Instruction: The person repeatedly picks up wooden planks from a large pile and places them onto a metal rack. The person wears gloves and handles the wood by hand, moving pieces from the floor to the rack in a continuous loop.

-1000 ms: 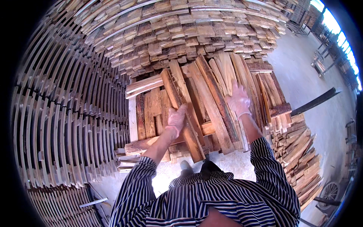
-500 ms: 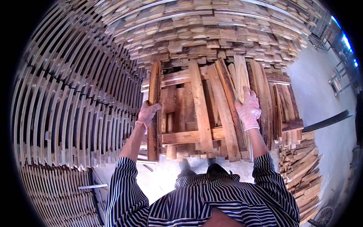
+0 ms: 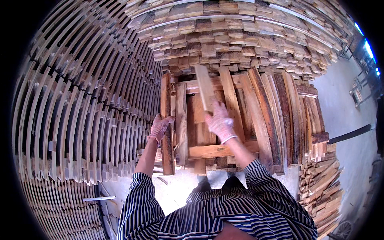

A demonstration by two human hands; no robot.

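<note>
Two gloved hands — left hand (image 3: 161, 126), right hand (image 3: 220, 122) — gripping planks (image 3: 205, 88).

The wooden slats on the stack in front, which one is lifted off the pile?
The short pale slat in the right hand; it tilts up above the layer, while the others lie flat, including the dark one under the left hand.

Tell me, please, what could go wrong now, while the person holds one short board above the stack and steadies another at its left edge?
1. The right hand grips the short board only at its lower end; it may tip or slip onto the stack.
2. The left hand rests on the dark edge board, which overhangs the front; fingers could get pinched or it could slide off.
3. The boards are rough; splinters may pierce the thin gloves.
</note>
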